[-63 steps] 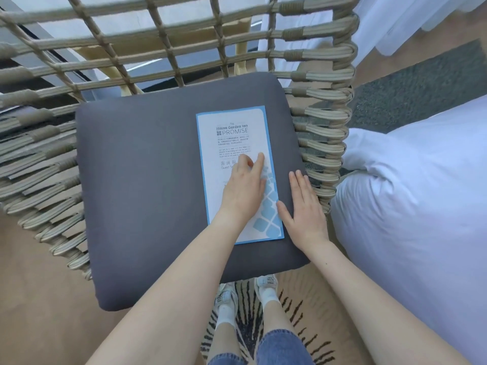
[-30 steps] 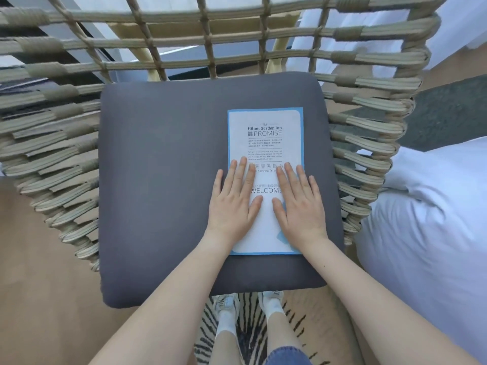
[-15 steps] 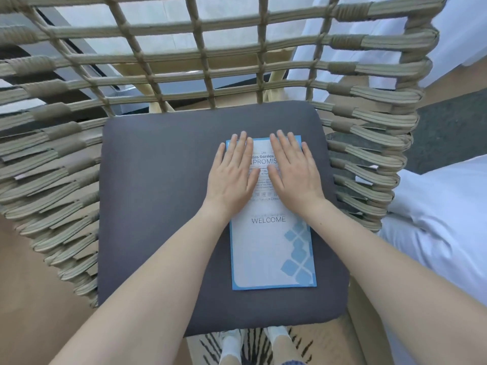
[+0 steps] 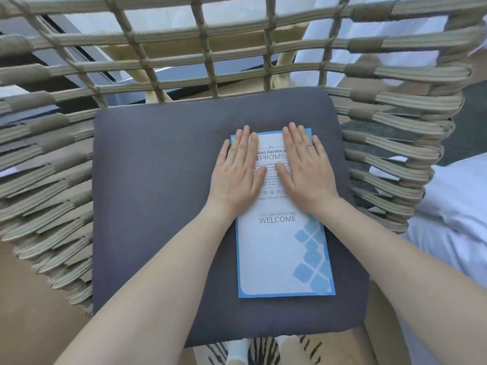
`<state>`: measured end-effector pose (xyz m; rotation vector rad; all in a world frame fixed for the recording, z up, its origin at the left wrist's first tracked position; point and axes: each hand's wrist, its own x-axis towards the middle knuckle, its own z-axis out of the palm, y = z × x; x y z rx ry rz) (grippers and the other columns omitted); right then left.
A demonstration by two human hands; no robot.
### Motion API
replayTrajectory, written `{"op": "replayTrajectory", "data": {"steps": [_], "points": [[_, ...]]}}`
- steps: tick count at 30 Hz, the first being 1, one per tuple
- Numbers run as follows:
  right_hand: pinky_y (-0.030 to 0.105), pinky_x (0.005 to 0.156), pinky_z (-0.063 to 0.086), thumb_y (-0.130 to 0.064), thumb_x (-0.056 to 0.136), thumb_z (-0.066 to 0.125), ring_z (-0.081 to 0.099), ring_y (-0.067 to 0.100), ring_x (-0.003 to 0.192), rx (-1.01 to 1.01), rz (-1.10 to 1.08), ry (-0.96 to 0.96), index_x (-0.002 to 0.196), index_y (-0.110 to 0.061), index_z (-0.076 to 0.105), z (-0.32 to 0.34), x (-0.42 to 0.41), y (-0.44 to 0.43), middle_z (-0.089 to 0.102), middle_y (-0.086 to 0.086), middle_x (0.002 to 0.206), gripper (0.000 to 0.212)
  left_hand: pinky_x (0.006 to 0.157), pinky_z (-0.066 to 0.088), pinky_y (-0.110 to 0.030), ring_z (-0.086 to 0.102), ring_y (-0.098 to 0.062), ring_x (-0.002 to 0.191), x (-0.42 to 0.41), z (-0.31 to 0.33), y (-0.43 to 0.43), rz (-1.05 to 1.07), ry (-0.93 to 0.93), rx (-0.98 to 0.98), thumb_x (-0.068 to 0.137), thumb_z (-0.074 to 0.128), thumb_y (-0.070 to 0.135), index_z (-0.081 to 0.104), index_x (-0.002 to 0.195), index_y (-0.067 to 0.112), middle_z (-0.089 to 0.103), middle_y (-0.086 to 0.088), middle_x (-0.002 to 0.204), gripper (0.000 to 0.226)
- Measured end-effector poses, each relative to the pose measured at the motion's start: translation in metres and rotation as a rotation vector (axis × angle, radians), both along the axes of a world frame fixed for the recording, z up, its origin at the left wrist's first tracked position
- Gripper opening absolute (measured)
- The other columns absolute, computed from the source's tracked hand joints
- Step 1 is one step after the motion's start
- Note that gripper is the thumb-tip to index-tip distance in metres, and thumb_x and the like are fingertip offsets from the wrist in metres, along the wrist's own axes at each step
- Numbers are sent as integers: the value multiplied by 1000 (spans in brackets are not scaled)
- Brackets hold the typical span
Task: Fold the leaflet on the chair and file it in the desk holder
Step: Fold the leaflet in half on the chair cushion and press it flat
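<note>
the leaflet (image 4: 282,248) lies flat on the chair's grey cushion (image 4: 158,206). the left hand (image 4: 237,175) and right hand (image 4: 307,172) press its far end, fingers flat and slightly spread, gripping nothing. it looks light and easily creased; best lifted by a near corner.

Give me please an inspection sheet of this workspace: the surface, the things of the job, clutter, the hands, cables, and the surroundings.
Surface: grey seat cushion on a woven rope chair.
Job's things: leaflet lies flat on the cushion's right half, printed side up, "WELCOME" readable; desk holder not in view.
Clutter: nothing seen on the cushion besides the leaflet.
Hands: left hand and right hand both lie flat, fingers spread, palms down on the leaflet's far end; neither grips anything.
Cables: nothing seen.
Surroundings: white bedding to the right, patterned rug below, curtain behind the chair.
</note>
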<state>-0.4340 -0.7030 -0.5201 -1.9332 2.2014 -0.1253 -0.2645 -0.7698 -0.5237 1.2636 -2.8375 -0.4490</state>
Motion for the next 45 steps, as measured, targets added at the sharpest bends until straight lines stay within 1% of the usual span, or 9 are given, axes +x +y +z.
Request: {"op": "replayTrajectory", "data": {"steps": [5,8,12,18,25,33,38,42,45], "points": [[45,123,6,-43,102,29,11,26,153,104,-168,17,158,-5,12,17,-20,23,13,12,167,70,121,3,-42,8,-28,150,23,19,-4,-18,-128,4,100,22,45,12,152,0,11,-17,162,69],[43,123,4,-41,103,29,10,27,153,72,-198,-17,157,-3,12,39,-18,25,13,14,166,68,122,2,-43,8,-30,150,19,42,-2,12,-115,-19,101,25,43,12,152,-1,10,-20,162,69],[47,122,15,-38,99,29,21,32,151,-34,-184,-91,154,2,23,71,19,67,25,17,163,68,120,12,-49,15,-35,148,28,67,57,-37,38,-57,100,29,39,19,150,-4,17,-22,159,67],[51,119,27,-34,100,26,21,29,150,141,-34,-95,153,-2,26,48,72,149,25,13,162,62,115,28,-51,21,-34,146,45,45,161,-53,8,60,100,26,32,27,148,-3,23,-20,157,59],[46,122,14,-38,99,34,20,26,151,58,8,-28,155,-4,21,1,66,155,24,13,162,67,120,15,-47,14,-32,149,50,-2,164,-52,-17,49,101,23,35,22,151,-1,18,-20,160,62],[41,122,16,-41,97,38,24,27,150,55,23,-30,154,-2,27,16,51,162,24,12,162,69,120,17,-44,15,-28,149,66,10,158,-70,-5,76,100,28,36,21,151,-1,18,-17,160,63],[38,124,10,-42,97,38,17,23,152,80,-50,-26,154,-1,25,15,44,171,20,11,163,72,122,10,-41,12,-26,150,76,7,159,-29,-12,76,100,27,37,18,152,-1,14,-17,161,64],[40,123,13,-40,99,39,16,24,152,150,-38,-109,155,-4,24,42,42,164,21,11,163,69,121,12,-43,12,-29,149,72,35,153,-55,-69,142,100,27,36,17,151,-2,12,-17,161,64],[40,120,20,-28,96,55,23,28,151,123,-99,-266,156,-13,27,68,37,153,28,10,163,68,118,24,-43,27,-35,144,67,63,136,-29,18,223,97,44,23,27,148,-3,27,-21,157,59]]}}
